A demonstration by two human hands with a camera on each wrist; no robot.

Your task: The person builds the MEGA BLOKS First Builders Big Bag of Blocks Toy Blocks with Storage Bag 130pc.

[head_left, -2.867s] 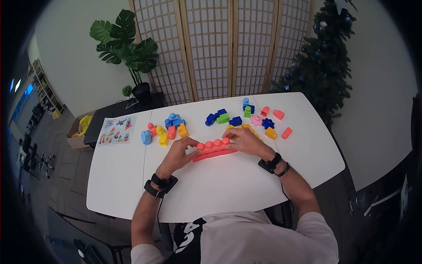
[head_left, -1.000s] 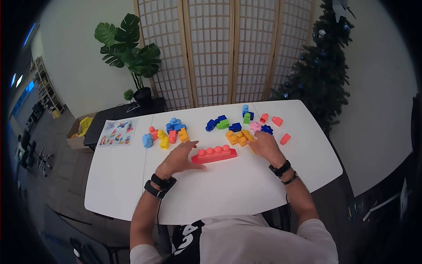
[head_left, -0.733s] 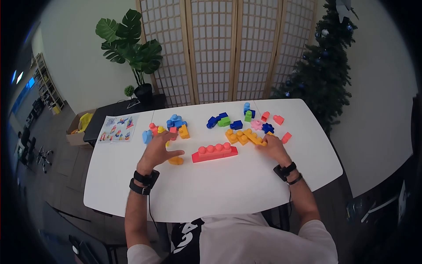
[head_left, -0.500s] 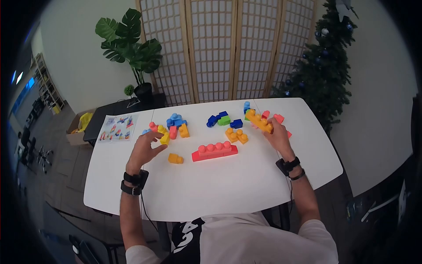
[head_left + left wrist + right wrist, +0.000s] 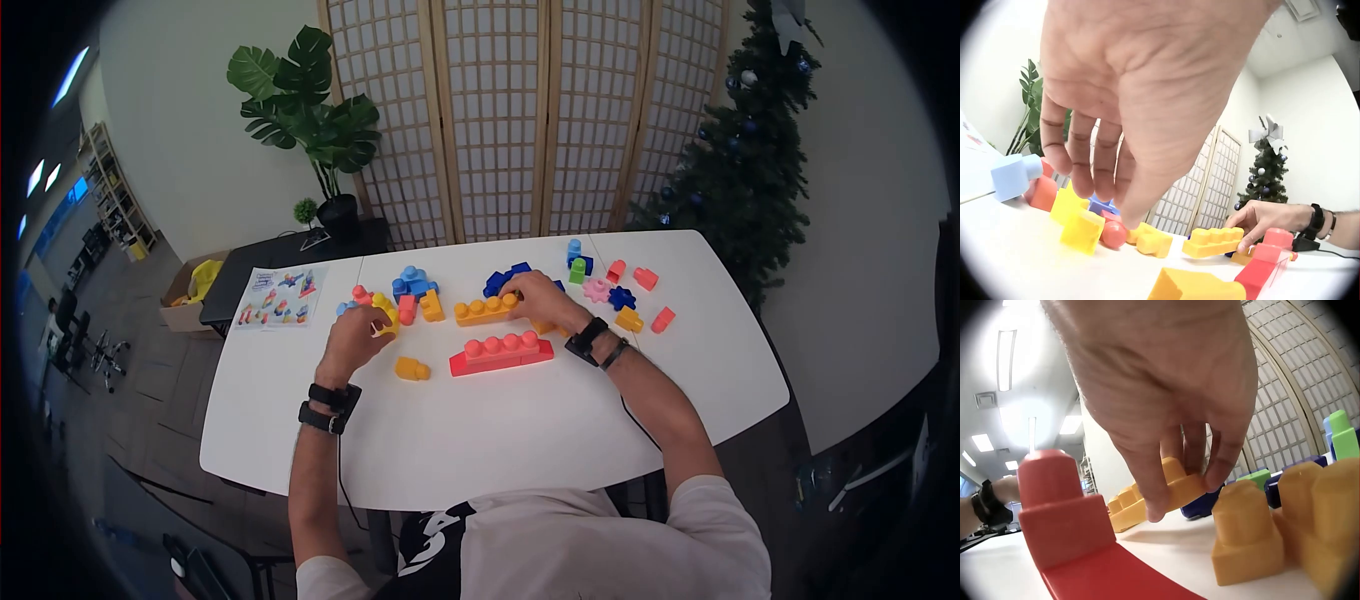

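My right hand [image 5: 545,302] pinches the right end of a long orange-yellow toy brick [image 5: 481,311] with a row of studs. In the right wrist view the thumb lies on the brick's near side. Just in front is a red assembly [image 5: 502,362], a long red base with sloped ends under a studded coral brick. My left hand [image 5: 354,342] hangs with loosely bent fingers over yellow bricks [image 5: 1082,230] and holds nothing. A red rounded stud [image 5: 1114,234] shows beside its thumb. Nearer me lies a small orange brick [image 5: 411,368].
Light blue bricks [image 5: 414,278] and another orange brick [image 5: 431,306] stand behind the left hand. Dark blue gear [image 5: 622,299], pink gear [image 5: 595,290] and several red bricks [image 5: 645,278] lie at the right. A printed sheet [image 5: 281,298] is at far left.
My right hand took the long orange brick from the right and carried it left behind the red assembly. The left hand moved from the assembly to the yellow bricks; an orange brick now lies nearby.
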